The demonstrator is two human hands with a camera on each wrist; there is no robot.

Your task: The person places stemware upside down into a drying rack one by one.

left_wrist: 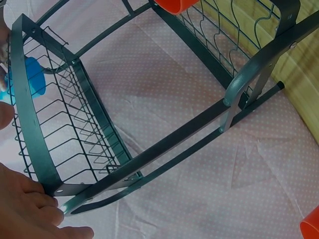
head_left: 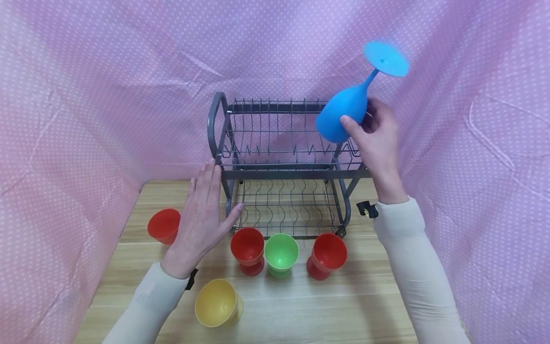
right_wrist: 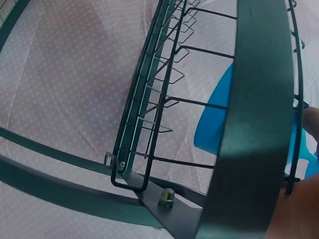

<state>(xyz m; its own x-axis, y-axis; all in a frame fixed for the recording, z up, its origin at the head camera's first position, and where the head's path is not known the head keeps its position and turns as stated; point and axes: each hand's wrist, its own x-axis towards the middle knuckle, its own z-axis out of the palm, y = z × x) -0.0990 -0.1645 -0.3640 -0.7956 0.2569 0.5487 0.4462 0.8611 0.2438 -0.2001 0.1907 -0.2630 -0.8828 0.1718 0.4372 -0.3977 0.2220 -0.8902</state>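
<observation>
My right hand [head_left: 380, 148] grips a blue plastic goblet [head_left: 343, 112] by its bowl, thumb on the near side. The goblet is tilted, foot up and rim down to the left, over the right part of the upper tier of a dark two-tier dish rack [head_left: 279, 175]. Seen from the right wrist, the rack's bar partly covers the goblet [right_wrist: 214, 122]. My left hand [head_left: 199, 217] lies with straight fingers and spread thumb at the rack's left front corner. In the left wrist view, its fingertips are right at that corner.
In front of the rack stand a red cup [head_left: 247, 246], a green cup [head_left: 281, 253] and another red cup [head_left: 329, 252]. A yellow cup [head_left: 216, 303] is nearer, and a red cup [head_left: 164, 224] sits left, partly behind my hand. Dotted pink cloth [head_left: 142, 71] surrounds the wooden table [head_left: 369, 306].
</observation>
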